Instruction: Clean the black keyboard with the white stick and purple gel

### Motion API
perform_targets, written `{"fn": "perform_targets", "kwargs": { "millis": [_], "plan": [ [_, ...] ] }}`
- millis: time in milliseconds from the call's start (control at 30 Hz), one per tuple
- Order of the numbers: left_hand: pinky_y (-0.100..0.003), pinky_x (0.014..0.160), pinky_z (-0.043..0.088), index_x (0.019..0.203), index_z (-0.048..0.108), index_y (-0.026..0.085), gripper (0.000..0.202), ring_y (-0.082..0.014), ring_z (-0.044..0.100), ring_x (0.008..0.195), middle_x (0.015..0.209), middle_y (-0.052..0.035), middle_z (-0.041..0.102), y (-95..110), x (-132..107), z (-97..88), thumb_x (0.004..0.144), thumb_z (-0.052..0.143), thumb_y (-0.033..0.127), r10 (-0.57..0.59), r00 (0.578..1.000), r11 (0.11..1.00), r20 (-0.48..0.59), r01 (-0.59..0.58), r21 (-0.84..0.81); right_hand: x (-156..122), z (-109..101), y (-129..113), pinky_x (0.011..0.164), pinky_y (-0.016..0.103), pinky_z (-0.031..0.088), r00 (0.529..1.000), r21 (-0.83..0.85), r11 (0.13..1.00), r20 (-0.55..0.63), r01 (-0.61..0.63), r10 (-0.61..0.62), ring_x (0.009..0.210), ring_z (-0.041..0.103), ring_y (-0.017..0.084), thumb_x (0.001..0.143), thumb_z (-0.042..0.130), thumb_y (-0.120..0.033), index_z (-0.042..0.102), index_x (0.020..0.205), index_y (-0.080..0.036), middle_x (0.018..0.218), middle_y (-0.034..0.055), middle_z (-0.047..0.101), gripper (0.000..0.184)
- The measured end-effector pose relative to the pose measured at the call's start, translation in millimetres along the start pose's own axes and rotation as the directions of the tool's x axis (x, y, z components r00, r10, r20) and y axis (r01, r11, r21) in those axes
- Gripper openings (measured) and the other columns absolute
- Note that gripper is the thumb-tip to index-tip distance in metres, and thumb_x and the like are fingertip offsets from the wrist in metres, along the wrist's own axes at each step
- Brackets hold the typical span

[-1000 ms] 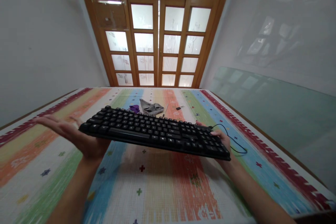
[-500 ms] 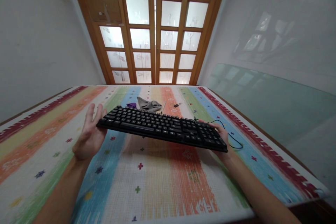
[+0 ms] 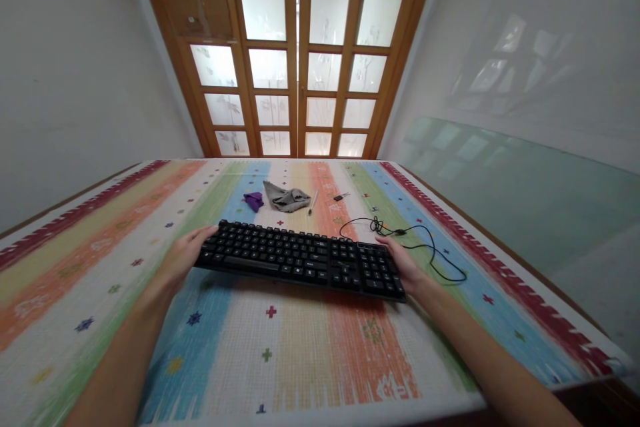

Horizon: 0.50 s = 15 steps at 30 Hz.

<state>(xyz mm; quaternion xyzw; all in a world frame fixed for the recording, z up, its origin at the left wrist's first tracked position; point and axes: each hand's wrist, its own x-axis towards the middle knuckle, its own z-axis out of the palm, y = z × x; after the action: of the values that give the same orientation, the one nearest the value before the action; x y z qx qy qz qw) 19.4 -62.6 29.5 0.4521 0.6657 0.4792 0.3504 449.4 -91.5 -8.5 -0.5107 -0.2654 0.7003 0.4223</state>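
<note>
A black keyboard point(image 3: 300, 259) sits low over the striped tablecloth point(image 3: 300, 347), near the table's middle, keys up. My left hand point(image 3: 183, 257) grips its left end, fingers curled over the far corner. At the right end, my right hand point(image 3: 403, 263) holds the edge with the fingers along the side. The keyboard's black cable point(image 3: 425, 247) loops on the cloth behind my right hand.
Beyond the keyboard lie a crumpled grey cloth point(image 3: 286, 197), a small purple object point(image 3: 254, 199), a white pen-like stick point(image 3: 313, 201) and a small dark item point(image 3: 341, 197). A wooden glazed door point(image 3: 295, 67) stands behind the table. A glass panel point(image 3: 525, 200) leans against the right wall.
The keyboard has come down from the air to just above or onto the cloth. My left hand moved from under its left end to gripping that end. The cable now lies in view.
</note>
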Motion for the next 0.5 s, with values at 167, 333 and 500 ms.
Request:
{"fn": "perform_targets", "kwargs": {
  "millis": [167,333,500],
  "plan": [
    [-0.043,0.098,0.048,0.099,0.076,0.018,0.053,-0.0330,0.067,0.107,0.106,-0.0098,0.076,-13.8,8.4,3.3,0.069,0.063,0.059,0.064,0.998,0.939,0.005,-0.062,0.338,13.1,-10.6,8.3,0.069,0.031,0.049,0.922,-0.448,0.870,-0.212,0.204,-0.325,0.072,0.062,0.022,0.085,0.055,-0.051,0.061,0.078,-0.021,0.071,0.0011,0.066,0.031],
    [-0.040,0.084,0.053,0.097,0.077,0.019,0.047,-0.0323,0.070,0.095,0.097,-0.0112,0.077,-27.3,13.7,12.4,0.075,0.059,0.056,0.209,0.978,0.819,0.022,-0.188,0.542,15.7,-19.9,6.2,0.089,0.039,0.045,0.752,-0.816,0.514,-0.160,0.263,-0.639,0.088,0.061,0.026,0.084,0.052,-0.057,0.057,0.086,-0.024,0.085,0.0036,0.067,0.033],
    [-0.038,0.078,0.053,0.095,0.077,0.019,0.049,-0.0323,0.071,0.089,0.093,-0.0120,0.078,-31.7,10.5,21.9,0.079,0.053,0.058,0.245,0.965,0.691,0.097,-0.244,0.681,14.5,-23.8,2.4,0.101,0.044,0.042,0.689,-0.860,0.407,-0.093,0.309,-0.718,0.111,0.059,0.030,0.080,0.055,-0.059,0.057,0.107,-0.021,0.117,0.0122,0.066,0.047]
  ]
}}
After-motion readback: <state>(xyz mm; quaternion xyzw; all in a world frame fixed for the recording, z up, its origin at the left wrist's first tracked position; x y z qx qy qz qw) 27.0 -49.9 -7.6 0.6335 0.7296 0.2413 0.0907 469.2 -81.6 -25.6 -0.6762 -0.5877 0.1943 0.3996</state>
